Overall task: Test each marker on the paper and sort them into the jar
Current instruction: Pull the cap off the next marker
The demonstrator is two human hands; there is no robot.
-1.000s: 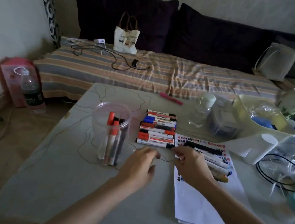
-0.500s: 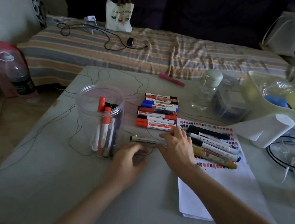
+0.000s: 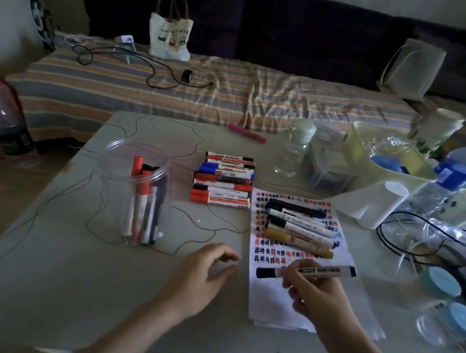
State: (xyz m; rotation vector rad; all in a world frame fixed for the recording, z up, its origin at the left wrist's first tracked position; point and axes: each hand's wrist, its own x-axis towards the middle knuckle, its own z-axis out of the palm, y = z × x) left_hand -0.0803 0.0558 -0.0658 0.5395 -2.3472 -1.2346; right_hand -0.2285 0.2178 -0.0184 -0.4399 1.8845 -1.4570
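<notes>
one clear plastic jar (image 3: 133, 190) with four markers inside; a row of seven red, blue and black whiteboard markers (image 3: 224, 179); four loose pens on one white scribbled paper sheet (image 3: 303, 261); two blue-lidded jars (image 3: 451, 303); one dark-capped marker (image 3: 306, 273)

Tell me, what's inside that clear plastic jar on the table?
The jar holds several markers standing upright: two with orange-red caps, the others dark-capped. They overlap, so an exact count is unclear.
</notes>
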